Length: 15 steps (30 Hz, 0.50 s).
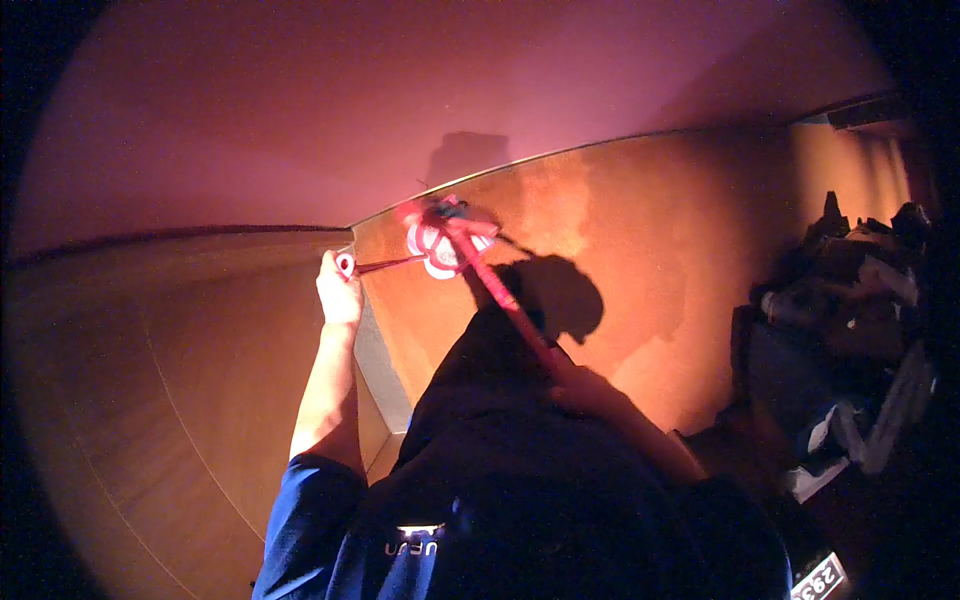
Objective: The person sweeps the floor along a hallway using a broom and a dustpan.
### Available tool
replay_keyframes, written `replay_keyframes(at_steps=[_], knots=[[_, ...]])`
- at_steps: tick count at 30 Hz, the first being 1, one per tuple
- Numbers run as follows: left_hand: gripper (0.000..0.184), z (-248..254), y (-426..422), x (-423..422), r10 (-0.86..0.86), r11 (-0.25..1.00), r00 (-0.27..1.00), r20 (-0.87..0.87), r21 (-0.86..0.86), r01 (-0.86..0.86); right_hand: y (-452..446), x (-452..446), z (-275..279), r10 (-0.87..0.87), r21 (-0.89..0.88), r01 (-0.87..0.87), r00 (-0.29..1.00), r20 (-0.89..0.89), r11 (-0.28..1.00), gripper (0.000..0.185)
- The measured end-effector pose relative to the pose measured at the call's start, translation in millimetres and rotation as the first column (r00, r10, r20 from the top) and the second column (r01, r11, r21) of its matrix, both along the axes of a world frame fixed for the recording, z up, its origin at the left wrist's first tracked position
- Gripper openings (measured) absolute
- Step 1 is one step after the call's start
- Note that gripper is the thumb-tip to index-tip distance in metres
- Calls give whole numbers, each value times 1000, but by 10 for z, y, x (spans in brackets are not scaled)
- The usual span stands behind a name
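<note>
My right hand (582,388), dim in reddish shadow, is closed round the near end of a long red pole (508,303). The pole slants up and left to a brightly lit cluster of round white-and-red pieces (440,250), blurred, with something small and dark on top. My left hand (341,292) is raised at the left, its fingers wrapped round a small white round-ended piece (345,264) with a dark hole in its middle. A thin red strip or rod (392,264) runs from that hand to the cluster. What exactly these pieces are cannot be made out.
A pinkish wall (300,120) stands ahead, meeting an orange-brown surface (650,260) along a thin edge. Brown panelling (150,370) lies to the left. A dark heap of jumbled items (850,300) sits at the right. Shadows fall across the orange surface.
</note>
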<state>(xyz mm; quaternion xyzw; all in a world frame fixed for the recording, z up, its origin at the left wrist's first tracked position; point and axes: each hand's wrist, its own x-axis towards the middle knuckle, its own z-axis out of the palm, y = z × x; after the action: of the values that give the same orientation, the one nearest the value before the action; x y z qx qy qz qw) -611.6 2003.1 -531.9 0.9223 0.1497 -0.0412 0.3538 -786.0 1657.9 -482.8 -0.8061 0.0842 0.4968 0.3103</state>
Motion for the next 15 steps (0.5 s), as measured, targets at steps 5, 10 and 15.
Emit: replay_keyframes(at_steps=[5,10,15], knots=[[12,7,-48,91,-3,999,1000,21,37,2,-1543,-308,-1233,39,-528,97,970,241,843,11],[10,40,-80,158,-79,997,995,61,7,79,-1051,183,-1029,39,-330,38,974,223,943,17],[12,45,-64,51,-55,997,994,99,56,49,219,-77,-667,28,-88,-31,999,-41,996,71]])
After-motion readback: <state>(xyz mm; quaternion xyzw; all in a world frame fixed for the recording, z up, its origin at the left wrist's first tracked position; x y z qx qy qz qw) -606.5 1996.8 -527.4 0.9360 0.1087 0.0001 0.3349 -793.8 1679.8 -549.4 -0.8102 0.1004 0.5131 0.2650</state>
